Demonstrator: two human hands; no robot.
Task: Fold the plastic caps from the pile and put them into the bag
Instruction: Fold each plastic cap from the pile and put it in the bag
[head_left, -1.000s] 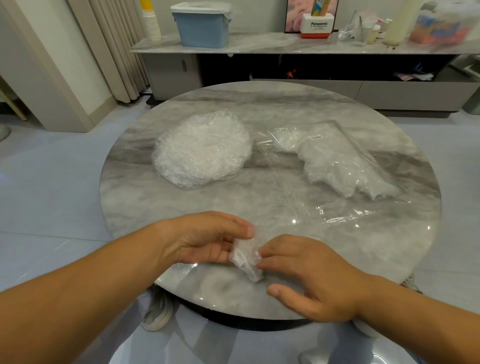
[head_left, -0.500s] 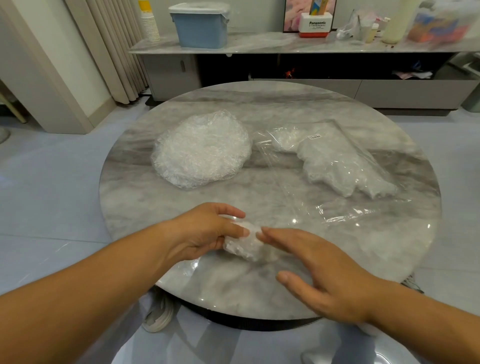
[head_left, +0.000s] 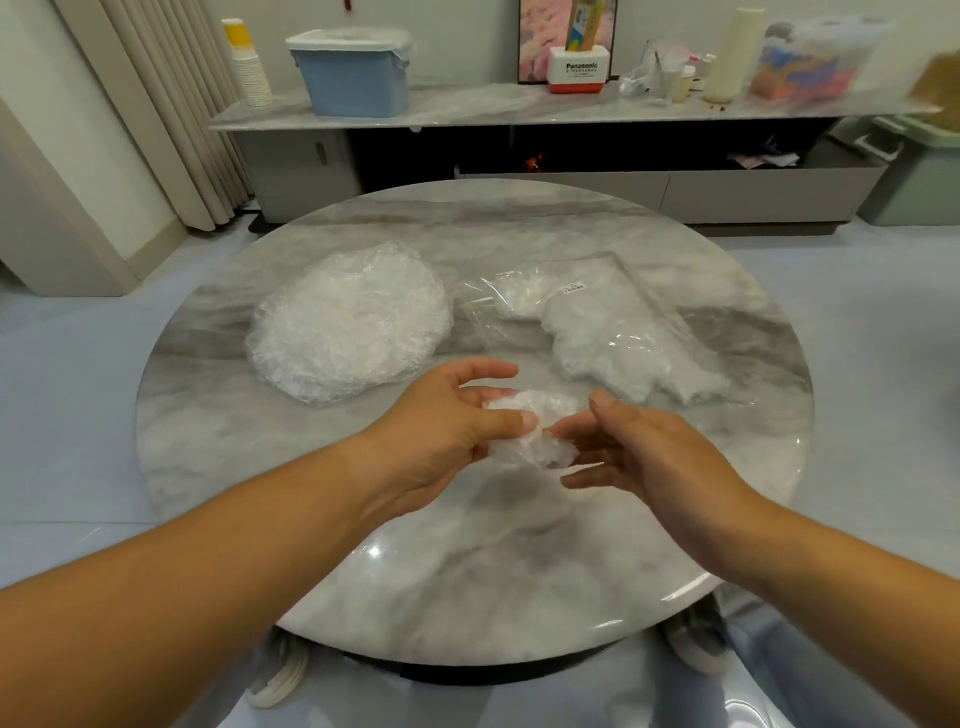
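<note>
The left hand (head_left: 447, 423) pinches the folded plastic cap (head_left: 540, 434) between thumb and fingers, which keeps the bundle compact so it does not spring apart. The right hand (head_left: 641, 449) is released, fingers extended, its fingertips at the cap's right edge, apparently ready to steady it. The cap sits above the table (head_left: 467, 571), between the pile (head_left: 348, 327) and the bag (head_left: 618, 332). Compared with half a second earlier, the right palm has turned from facing down to facing inward, and the cap sits farther forward.
</note>
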